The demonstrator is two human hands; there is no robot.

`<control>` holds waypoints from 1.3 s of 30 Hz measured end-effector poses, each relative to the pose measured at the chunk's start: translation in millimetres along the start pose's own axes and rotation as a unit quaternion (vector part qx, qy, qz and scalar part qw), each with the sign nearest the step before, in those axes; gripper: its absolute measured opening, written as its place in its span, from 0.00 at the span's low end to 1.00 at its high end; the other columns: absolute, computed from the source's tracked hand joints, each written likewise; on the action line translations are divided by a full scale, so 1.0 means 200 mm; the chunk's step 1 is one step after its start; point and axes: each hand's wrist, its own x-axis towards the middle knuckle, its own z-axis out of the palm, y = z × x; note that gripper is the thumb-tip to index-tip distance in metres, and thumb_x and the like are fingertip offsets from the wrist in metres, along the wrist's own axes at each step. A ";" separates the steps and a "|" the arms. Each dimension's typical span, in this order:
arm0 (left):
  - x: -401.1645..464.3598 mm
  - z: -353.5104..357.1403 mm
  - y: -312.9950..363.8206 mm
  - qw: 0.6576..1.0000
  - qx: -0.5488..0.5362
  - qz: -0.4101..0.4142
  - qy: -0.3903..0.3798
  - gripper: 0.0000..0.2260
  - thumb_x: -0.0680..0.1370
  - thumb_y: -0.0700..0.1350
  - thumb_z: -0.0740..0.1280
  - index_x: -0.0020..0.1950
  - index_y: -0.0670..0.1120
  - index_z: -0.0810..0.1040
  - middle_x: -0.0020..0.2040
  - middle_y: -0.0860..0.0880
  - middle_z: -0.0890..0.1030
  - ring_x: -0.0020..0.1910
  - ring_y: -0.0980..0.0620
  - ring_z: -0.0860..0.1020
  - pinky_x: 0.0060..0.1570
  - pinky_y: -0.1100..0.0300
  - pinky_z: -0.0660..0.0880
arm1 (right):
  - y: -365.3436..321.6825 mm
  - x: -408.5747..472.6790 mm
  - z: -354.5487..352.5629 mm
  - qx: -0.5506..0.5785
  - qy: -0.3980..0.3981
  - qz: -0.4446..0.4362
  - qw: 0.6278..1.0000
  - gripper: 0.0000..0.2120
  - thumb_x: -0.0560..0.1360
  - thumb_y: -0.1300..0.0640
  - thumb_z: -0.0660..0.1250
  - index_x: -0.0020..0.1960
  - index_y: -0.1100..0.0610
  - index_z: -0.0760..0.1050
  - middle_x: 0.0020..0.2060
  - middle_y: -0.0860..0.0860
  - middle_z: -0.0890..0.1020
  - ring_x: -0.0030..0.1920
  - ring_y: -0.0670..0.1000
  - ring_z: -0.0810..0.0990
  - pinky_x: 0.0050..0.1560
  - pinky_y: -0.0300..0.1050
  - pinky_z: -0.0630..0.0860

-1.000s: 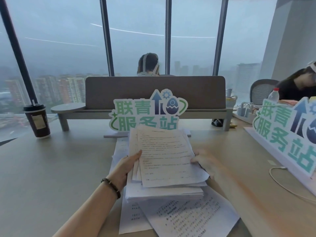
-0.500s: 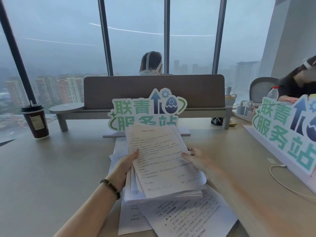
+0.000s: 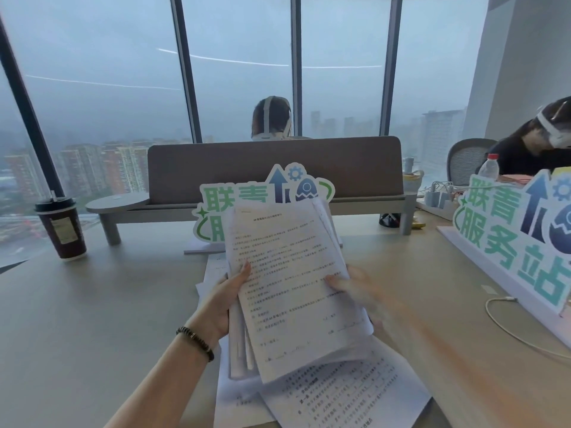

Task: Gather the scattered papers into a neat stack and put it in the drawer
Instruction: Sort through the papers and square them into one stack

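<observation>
A thick, uneven bundle of printed white papers (image 3: 290, 288) is lifted off the beige desk and tilted up toward me. My left hand (image 3: 224, 299) grips its left edge, thumb on the top sheet. My right hand (image 3: 355, 288), blurred, holds the right edge with its fingers curled round it. More loose sheets (image 3: 340, 393) lie flat on the desk beneath and in front of the bundle. No drawer is in view.
A green-lettered sign (image 3: 262, 205) stands behind the papers, another sign (image 3: 522, 236) at the right. A lidded coffee cup (image 3: 60, 228) stands far left. A white cable (image 3: 509, 322) loops at the right. A grey shelf divider (image 3: 275, 168) crosses the desk; two people sit beyond.
Both hands have raised the bundle off the desk and tipped its top edge up, so that it now covers the lower part of the sign behind.
</observation>
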 end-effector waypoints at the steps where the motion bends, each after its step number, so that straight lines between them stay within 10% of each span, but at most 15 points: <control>1: -0.02 0.02 0.01 1.000 0.005 0.000 0.001 0.14 0.78 0.49 0.69 0.61 0.44 0.80 0.54 0.40 0.85 0.51 0.39 0.85 0.44 0.45 0.84 | 0.00 -0.01 0.01 0.014 0.013 -0.012 1.000 0.05 0.79 0.59 0.68 0.55 0.55 0.80 0.46 0.48 0.87 0.46 0.49 0.86 0.47 0.44 0.82; 18: -0.12 0.18 0.11 0.951 0.170 0.259 0.023 0.09 0.80 0.41 0.68 0.59 0.44 0.81 0.51 0.48 0.87 0.49 0.50 0.85 0.46 0.54 0.83 | -0.07 -0.05 0.04 0.013 0.117 -0.188 0.975 0.21 0.71 0.57 0.77 0.58 0.39 0.77 0.54 0.42 0.85 0.55 0.49 0.84 0.53 0.56 0.83; 31: -0.14 0.14 0.21 0.969 0.114 0.214 -0.045 0.14 0.73 0.48 0.70 0.56 0.45 0.83 0.54 0.40 0.85 0.53 0.37 0.83 0.54 0.39 0.80 | -0.49 -0.02 0.01 0.069 0.113 -0.325 0.936 0.23 0.77 0.40 0.65 0.68 0.49 0.68 0.57 0.50 0.80 0.54 0.49 0.83 0.51 0.48 0.83; 39: -0.12 0.15 0.19 0.961 0.160 0.220 -0.043 0.21 0.67 0.56 0.77 0.55 0.47 0.85 0.54 0.43 0.86 0.53 0.40 0.84 0.57 0.37 0.78 | -0.49 -0.01 0.01 0.120 0.087 -0.297 0.943 0.15 0.82 0.50 0.63 0.65 0.57 0.69 0.50 0.48 0.81 0.46 0.43 0.83 0.43 0.40 0.80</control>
